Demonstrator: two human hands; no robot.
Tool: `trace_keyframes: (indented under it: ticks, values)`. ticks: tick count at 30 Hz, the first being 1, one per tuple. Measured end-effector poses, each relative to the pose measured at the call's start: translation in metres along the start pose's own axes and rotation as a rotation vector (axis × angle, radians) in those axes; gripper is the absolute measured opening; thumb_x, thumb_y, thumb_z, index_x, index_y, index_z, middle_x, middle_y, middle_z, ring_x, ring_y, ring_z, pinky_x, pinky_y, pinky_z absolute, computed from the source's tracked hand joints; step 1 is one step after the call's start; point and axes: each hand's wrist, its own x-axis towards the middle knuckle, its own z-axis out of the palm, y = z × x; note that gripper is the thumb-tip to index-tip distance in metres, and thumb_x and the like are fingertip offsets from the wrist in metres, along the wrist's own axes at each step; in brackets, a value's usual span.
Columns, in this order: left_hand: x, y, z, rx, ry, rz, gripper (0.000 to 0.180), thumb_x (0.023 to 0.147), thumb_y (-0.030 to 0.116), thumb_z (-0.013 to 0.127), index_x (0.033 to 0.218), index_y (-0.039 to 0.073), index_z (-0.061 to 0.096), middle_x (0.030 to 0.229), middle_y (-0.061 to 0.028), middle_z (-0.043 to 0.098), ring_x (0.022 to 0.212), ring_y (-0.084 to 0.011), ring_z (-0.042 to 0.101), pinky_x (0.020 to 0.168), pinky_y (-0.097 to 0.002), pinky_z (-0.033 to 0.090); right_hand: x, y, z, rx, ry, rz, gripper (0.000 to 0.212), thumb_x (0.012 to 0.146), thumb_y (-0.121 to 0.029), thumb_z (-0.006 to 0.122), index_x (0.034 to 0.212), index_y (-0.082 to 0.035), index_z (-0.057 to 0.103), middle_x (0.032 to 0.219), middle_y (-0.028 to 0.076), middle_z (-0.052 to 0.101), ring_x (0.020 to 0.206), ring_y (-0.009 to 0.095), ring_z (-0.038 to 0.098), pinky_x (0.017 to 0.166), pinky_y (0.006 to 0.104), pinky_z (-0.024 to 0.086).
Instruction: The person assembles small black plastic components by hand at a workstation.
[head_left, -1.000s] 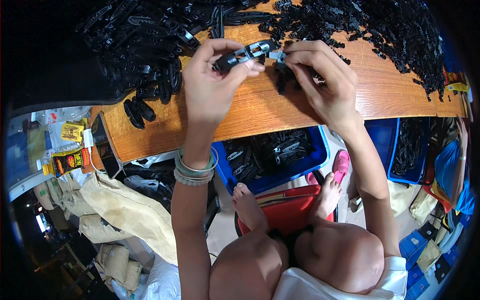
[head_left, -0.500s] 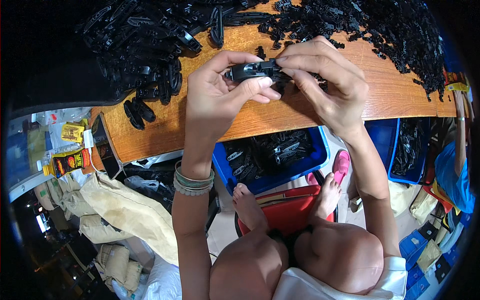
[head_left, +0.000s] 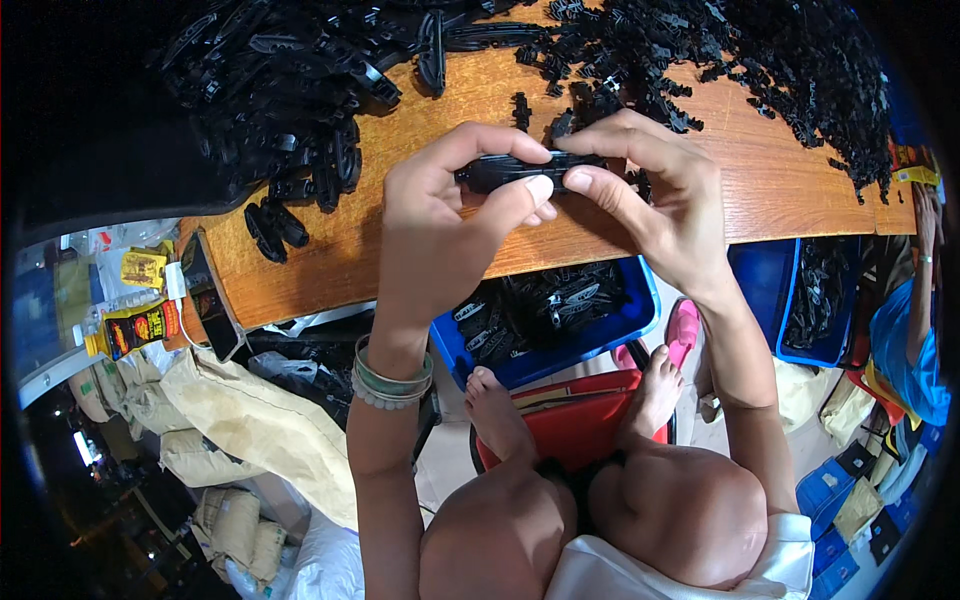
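Over the near side of the wooden table (head_left: pixel 790 205), both my hands hold one long black plastic part (head_left: pixel 495 174) level between them. My left hand (head_left: pixel 435 215) pinches its left half between thumb and fingers. My right hand (head_left: pixel 670 195) is closed on its right end, with the two thumb tips close together along the near edge. The fingers cover much of the part, so its exact kind cannot be told. Beyond it lies a small black piece (head_left: pixel 522 111) on the wood.
Long black parts (head_left: pixel 280 75) are heaped at the far left, small black clips (head_left: pixel 790 90) at the far right. Below the edge stands a blue bin (head_left: pixel 647 305) of black parts, with another blue bin (head_left: pixel 795 300) to its right. A person's arm (head_left: pixel 922 270) shows at the far right.
The part has turned, so its hollow, shiny-edged side no longer faces up. Both hands have come slightly nearer me, and my right hand has shifted from its end to a firmer grip.
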Motion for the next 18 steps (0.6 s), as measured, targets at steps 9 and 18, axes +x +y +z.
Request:
trace_keyframes:
  ticks: [9,18]
  values:
    - [0.061,-0.026,-0.026,0.57,0.028,0.187,0.018,0.079,0.008,0.063,0.094,-0.004,0.061,0.08,-0.0149,0.062,0.07,-0.0162,0.064,0.061,-0.0276,0.052,-0.043,-0.014,-0.006,-0.055,-0.779,0.025,0.016,0.072,-0.009,0.069,0.083,0.002,0.065,0.077,0.013,0.06,0.069,0.029,0.058,0.064,0.0355,0.049]
    - [0.107,-0.048,-0.027,1.554,0.108,0.562,0.024,0.076,0.006,0.06,0.1,0.001,0.059,0.097,-0.0131,0.06,0.069,-0.0279,0.063,0.064,-0.0352,0.051,0.055,0.034,-0.01,-0.784,0.084,-0.375,0.011,0.077,-0.001,0.061,0.088,0.001,0.061,0.078,0.008,0.058,0.069,0.022,0.057,0.062,0.0313,0.046]
